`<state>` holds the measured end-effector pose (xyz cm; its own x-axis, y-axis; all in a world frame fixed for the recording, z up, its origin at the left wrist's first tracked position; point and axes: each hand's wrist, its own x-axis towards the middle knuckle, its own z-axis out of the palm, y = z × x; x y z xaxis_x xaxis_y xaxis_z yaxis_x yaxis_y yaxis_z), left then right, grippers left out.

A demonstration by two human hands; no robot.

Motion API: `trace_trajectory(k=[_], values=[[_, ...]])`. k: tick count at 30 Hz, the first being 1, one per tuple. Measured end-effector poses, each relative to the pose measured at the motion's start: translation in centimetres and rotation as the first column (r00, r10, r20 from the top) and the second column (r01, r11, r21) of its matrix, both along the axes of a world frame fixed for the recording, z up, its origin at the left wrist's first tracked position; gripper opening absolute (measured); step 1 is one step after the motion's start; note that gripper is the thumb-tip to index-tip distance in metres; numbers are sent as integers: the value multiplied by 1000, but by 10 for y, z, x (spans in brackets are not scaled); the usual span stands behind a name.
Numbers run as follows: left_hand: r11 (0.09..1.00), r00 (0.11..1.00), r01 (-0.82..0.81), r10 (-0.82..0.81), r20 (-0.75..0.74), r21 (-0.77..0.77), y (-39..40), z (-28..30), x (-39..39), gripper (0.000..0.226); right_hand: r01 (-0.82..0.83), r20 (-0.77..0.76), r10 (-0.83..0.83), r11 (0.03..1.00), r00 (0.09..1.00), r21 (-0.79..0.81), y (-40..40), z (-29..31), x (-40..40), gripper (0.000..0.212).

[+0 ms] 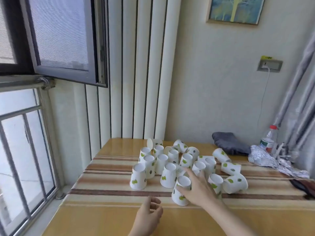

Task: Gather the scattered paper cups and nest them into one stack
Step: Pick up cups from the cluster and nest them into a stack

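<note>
From my seat, both forearms run off the bottom edge, so I see only the left hand [150,217] and the right hand [196,189] with their wrists. My right hand covers part of the nearest cup [181,191] and of a cup lying on its side [181,170] behind it, whose small dark print I cannot read. A dark object [305,186] is cut by the right edge; I cannot tell what it is. The bottle [270,139] label is too blurred to read.

Left hand [150,213]: low, fingers curled loosely inward, holding nothing. Right hand [196,189]: arm extended fwd, fingers spread wide, palm down.
</note>
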<state>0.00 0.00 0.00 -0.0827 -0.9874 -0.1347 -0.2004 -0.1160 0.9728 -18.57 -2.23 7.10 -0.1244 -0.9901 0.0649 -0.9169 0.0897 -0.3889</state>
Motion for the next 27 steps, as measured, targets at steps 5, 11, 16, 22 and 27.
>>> trace_trajectory(k=[5, 11, 16, 22, 27], values=[[990, 987, -30, 51, -151, 138, -10, -2, 0, 7, 41, -198, -17, 992, 980, 119, -23, -5, 17, 68], [939, 940, 4, 114, -321, 345, -16, 12, -18, 32, 36, -94, -37, 999, 995, -19, -5, -13, 7, 49], [924, 858, 179, 20, -513, 337, -14, 34, -34, 65, 48, 417, -5, 995, 909, -92, 37, -17, 1, 43], [972, 961, 220, -231, -153, -87, 6, 25, -43, 76, -19, 595, 67, 996, 801, -86, 71, -55, -1, 62], [936, 957, 288, -283, 55, -201, 14, 3, -42, 70, 13, 492, 27, 997, 870, -79, 78, -77, 2, 73]])
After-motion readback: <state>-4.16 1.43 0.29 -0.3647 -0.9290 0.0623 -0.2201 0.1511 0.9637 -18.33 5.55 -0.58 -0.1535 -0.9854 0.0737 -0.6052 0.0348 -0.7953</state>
